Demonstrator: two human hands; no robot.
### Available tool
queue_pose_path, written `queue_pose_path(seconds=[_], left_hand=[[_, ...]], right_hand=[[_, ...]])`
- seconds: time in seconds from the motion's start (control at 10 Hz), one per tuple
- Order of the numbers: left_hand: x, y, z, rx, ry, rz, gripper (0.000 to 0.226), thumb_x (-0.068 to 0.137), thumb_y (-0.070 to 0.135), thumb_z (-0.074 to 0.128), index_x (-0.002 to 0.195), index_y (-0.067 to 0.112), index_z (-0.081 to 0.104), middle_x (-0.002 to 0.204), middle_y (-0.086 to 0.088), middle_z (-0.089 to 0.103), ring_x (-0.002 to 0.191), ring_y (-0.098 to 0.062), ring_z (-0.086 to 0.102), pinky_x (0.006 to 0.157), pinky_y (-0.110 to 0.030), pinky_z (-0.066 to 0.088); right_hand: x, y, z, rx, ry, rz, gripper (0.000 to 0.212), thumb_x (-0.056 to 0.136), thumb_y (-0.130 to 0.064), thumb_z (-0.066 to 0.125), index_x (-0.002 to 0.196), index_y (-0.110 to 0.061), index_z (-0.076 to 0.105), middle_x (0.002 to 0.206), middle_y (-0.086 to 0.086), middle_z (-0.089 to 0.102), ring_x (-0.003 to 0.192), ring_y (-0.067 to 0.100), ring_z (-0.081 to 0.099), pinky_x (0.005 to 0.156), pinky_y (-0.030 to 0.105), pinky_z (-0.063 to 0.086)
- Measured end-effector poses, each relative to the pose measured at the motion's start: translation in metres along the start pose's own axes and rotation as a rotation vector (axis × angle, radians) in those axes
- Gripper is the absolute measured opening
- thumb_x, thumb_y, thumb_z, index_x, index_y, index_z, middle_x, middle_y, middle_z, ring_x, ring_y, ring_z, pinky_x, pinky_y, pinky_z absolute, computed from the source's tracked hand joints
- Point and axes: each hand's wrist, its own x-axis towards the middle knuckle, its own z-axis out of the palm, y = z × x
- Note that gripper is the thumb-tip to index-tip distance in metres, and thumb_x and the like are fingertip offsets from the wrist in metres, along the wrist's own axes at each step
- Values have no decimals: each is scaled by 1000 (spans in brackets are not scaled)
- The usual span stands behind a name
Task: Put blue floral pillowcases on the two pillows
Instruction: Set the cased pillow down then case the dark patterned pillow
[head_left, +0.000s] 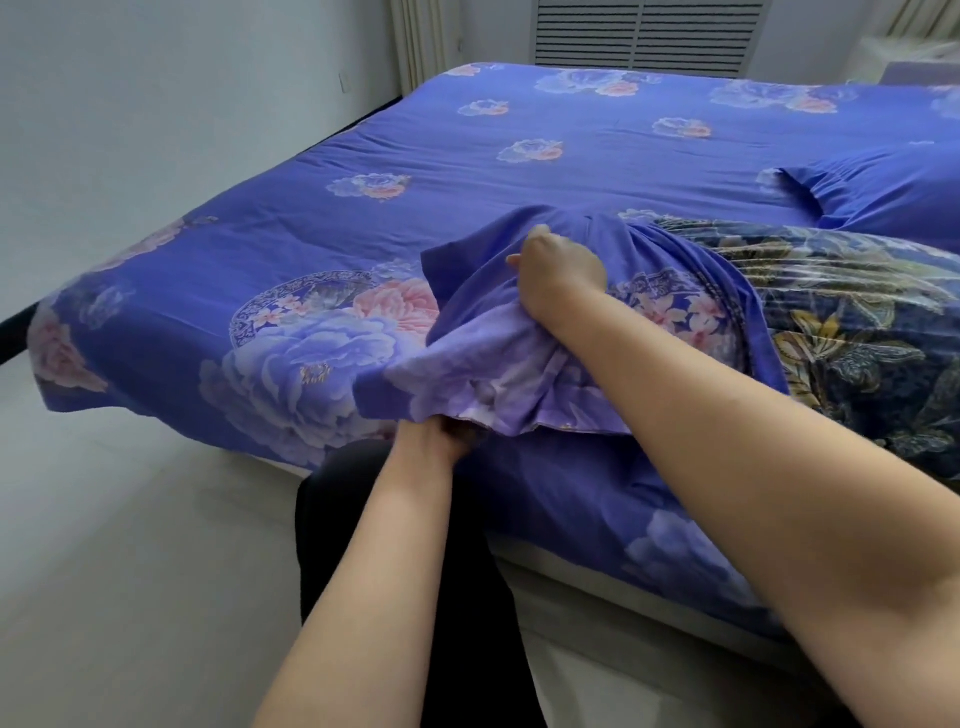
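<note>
Both hands grip blue floral pillowcase (488, 364): right hand (558, 273) fisted at 12 o'clock edge, left hand (441, 441) pinching 6 o'clock edge; dark pillow (857, 332) half inside.

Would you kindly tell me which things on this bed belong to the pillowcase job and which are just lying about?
Part of the job:
- blue floral pillowcase, bunched at its open end
- dark patterned pillow, partly inside it
- left hand and right hand, both gripping the case
- second pillow, in blue

Just lying about:
- floral bedsheet
- louvred vent
- curtain
</note>
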Motion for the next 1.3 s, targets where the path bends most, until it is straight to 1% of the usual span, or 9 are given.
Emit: queue_pose_path(seconds=[0.1,0.2,0.4,0.5,0.7,0.8,0.9,1.1,1.3], left_hand=[[7,-23,-1,-43,-44,-94,37,102,4,15,70,7,33,75,-8,37,63,-17,40,52,-25,44],[8,-31,-8,-177,-114,-10,29,100,5,26,88,8,52,79,-11,59,66,-19,61,51,-21,53],[-27,-59,-14,-201,68,431,5,97,11,44,96,15,47,97,-14,58,81,-22,60,69,-32,53],[-37,-61,-16,-123,-19,491,14,101,25,39,104,17,50,103,-10,61,93,-21,61,85,-36,51],[-20,-44,-14,-75,30,458,24,96,1,46,79,11,59,67,1,63,63,-10,58,60,-21,51],[-22,-52,-11,-185,11,286,20,95,-1,50,80,10,58,64,0,62,57,-9,57,52,-17,51],[-23,-73,-9,-172,17,169,17,93,-3,48,97,12,53,77,-4,59,62,-12,54,49,-16,47],[-24,-94,-4,-64,78,227,26,88,-10,46,101,12,52,83,-6,58,68,-16,54,57,-23,45],[-21,-92,-17,163,109,484,11,88,4,57,90,15,58,85,-4,63,78,-16,56,75,-32,47]], right_hand=[[-3,11,0,20,-1,4,44,98,-46,39,116,-6,49,125,17,57,114,35,54,78,37,36],[-20,1,-2,23,-72,-176,57,85,-69,44,105,-18,60,118,7,57,110,28,52,81,36,38],[-24,-21,-1,-175,-204,-298,26,88,-40,60,97,-16,63,106,5,63,91,26,54,69,31,38],[-22,-18,1,-89,-160,-261,24,90,-41,56,92,-17,59,103,4,63,90,25,54,70,32,40],[-21,-8,1,172,-107,-123,28,86,-40,61,66,-23,51,102,1,63,98,25,57,77,33,44],[-19,-1,2,262,24,-31,25,90,-40,58,76,-20,53,109,3,63,102,26,57,74,31,38],[-23,-2,10,132,40,-150,25,93,-41,53,95,-16,57,112,5,63,105,29,56,76,34,37],[-33,9,19,-120,86,-308,34,93,-43,52,106,-12,59,113,7,60,110,27,51,86,36,36],[-87,31,26,-21,267,-233,50,81,-58,58,107,-16,52,108,5,55,104,28,49,89,41,33]])
